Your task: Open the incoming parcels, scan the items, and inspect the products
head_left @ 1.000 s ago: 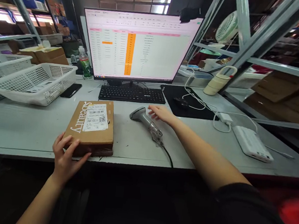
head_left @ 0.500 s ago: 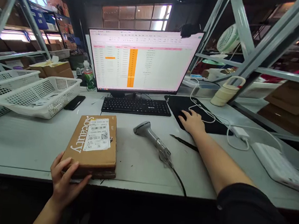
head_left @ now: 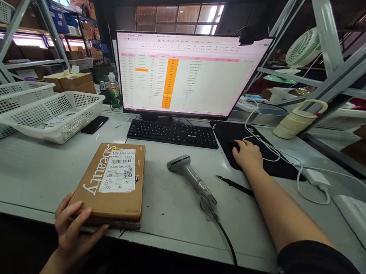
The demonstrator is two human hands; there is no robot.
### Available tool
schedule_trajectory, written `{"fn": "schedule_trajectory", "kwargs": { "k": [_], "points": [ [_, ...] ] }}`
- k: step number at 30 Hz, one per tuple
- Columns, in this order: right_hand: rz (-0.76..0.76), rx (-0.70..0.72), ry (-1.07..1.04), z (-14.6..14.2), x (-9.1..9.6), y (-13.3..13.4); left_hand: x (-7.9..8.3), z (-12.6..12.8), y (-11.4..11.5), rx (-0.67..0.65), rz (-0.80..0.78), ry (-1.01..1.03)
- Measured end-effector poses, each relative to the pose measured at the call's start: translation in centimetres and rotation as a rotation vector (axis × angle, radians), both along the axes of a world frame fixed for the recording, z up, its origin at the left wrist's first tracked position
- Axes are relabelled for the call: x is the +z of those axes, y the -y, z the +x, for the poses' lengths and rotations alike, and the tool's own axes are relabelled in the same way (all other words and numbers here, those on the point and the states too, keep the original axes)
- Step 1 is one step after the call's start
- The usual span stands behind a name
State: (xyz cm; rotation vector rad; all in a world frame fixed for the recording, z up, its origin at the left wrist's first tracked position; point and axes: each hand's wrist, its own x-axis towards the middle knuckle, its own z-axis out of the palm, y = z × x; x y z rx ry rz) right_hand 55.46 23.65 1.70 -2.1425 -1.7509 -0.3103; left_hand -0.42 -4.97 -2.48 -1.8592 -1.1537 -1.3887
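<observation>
Our left hand gripped box by near-left corner, fingers half-curled; box sat at desk edge. Right hand lay on mouse pad; grip hidden, we couldn't tell. Label already on; scanner lay unheld.

The left fingers curl; the right fingers bend, forearm stretched forward.

Left fingers on cardboard box
</observation>
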Motion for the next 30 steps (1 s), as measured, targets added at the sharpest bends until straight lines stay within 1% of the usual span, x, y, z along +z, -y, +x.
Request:
{"fn": "schedule_trajectory", "kwargs": {
  "k": [5, 11, 25, 27, 30],
  "points": [
    [0.003, -0.026, 0.005, -0.1, -0.1, 0.2, 0.0, 0.0, 0.1, 0.000, -0.009, 0.014],
    [0.016, -0.017, 0.008, -0.2, -0.1, 0.3, -0.1, 0.1, 0.2, -0.005, -0.030, 0.031],
    [0.036, 0.011, -0.015, 0.0, -0.5, 0.2, 0.2, 0.1, 0.2, -0.014, -0.021, 0.013],
    [0.052, 0.002, -0.014, -0.1, -0.2, 0.2, 0.1, 0.0, 0.1, -0.019, -0.018, 0.010],
    [0.130, 0.027, 0.018, -1.2, 1.2, 0.1, -0.2, -0.6, 0.0, -0.019, -0.002, -0.004]
  ]
}}
